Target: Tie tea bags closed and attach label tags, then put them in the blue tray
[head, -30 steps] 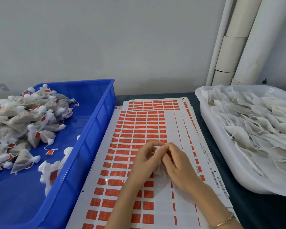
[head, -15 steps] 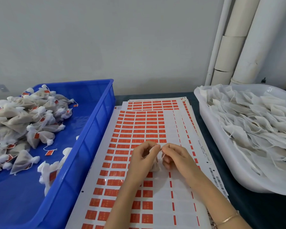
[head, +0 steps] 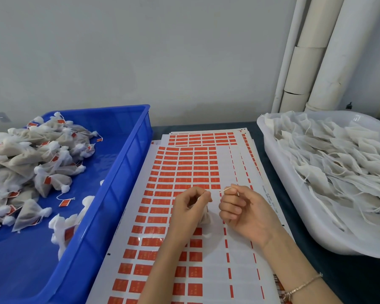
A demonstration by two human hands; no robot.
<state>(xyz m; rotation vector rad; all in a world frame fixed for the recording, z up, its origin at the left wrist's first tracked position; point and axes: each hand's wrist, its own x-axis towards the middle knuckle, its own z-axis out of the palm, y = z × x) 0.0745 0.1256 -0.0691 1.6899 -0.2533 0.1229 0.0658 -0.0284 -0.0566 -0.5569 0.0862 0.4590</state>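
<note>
My left hand (head: 190, 206) is closed around a small white mesh tea bag (head: 205, 218), whose body hangs below my fingers over the label sheet. My right hand (head: 242, 210) pinches the end of the bag's white string (head: 228, 189) between thumb and forefinger, a short gap from the left hand. Both hands hover above a white sheet of red label tags (head: 184, 172). The blue tray (head: 127, 163) on the left holds several tied tea bags with red tags (head: 40, 159).
A white tub (head: 294, 194) on the right is piled with untied tea bags and loose strings. More label sheets lie stacked under the top one. White pipes (head: 312, 62) run up the wall at the back right. The table is dark.
My hands have drawn apart: the right one moved right and up with the string end, while the left one kept hold of the tea bag.
</note>
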